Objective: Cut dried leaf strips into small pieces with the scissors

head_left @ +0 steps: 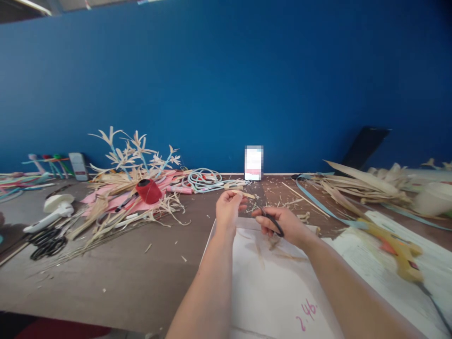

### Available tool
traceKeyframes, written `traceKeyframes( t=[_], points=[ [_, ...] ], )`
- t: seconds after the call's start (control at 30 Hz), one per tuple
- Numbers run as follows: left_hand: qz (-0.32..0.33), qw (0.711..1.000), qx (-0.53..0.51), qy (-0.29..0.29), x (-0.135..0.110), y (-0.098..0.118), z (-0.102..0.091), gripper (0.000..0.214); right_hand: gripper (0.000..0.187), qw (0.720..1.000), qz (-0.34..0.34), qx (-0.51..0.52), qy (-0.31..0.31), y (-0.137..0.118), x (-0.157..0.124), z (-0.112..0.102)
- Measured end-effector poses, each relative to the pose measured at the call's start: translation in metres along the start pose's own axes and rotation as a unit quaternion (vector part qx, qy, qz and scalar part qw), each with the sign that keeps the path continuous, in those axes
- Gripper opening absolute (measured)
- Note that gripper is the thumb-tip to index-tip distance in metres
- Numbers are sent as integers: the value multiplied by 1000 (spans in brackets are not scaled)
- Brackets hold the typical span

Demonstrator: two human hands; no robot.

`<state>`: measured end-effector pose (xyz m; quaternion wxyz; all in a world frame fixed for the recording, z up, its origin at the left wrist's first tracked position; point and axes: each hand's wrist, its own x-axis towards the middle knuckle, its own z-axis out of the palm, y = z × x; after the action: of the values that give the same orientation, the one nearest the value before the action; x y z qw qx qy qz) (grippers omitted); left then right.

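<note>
The left hand (pixel 229 207) was raised just above the far edge of a white sheet (pixel 271 287), fingers pinched shut on a pale strip (pixel 243 192) of dried leaf that stuck out to the right of the fingertips. The right hand (pixel 284 225) sat close beside it, not touching, closed around the dark handle loops of the small scissors (pixel 273 222). Their blades pointed up and left toward the strip, but whether they were parted could not be told. The two hands were held near each other over the middle of the worktop (pixel 116 278), with thin leaf trimmings scattered on the sheet below them and pink handwriting near its front edge.

To the left lay a heap of straw-coloured leaf pieces on pink paper (pixel 106 200), with a red thread spool (pixel 149 190) lying on top and a spray of leaf flowers (pixel 134 151) standing behind on pale blue stems. Nearer the left edge lay a white tool (pixel 52 210) and a pair of black scissors (pixel 46 243) — well apart from the hands. A coil of light blue cord (pixel 203 180) lay against the blue wall (pixel 226 80).

To the right, a yellow glue gun (pixel 400 252) lay on printed paper, long dried leaves (pixel 356 183) were piled behind it, and a white cup (pixel 433 197) stood at the far edge.
</note>
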<state>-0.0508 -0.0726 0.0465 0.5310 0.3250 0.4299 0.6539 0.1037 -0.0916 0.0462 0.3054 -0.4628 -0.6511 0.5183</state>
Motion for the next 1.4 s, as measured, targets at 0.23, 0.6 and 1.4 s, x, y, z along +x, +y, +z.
traceKeyframes(
  t=[0.23,0.6,1.4],
  points=[
    [-7,1000,0,11,0,1,1,22,40,1000,0,-16,13,-4,-2,1],
    [-2,1000,2,10,0,1,2,19,40,999,2,-13,29,-3,-1,1],
    [9,988,83,-129,-6,-1,2,27,44,972,-53,197,119,7,7,-5]
  ],
)
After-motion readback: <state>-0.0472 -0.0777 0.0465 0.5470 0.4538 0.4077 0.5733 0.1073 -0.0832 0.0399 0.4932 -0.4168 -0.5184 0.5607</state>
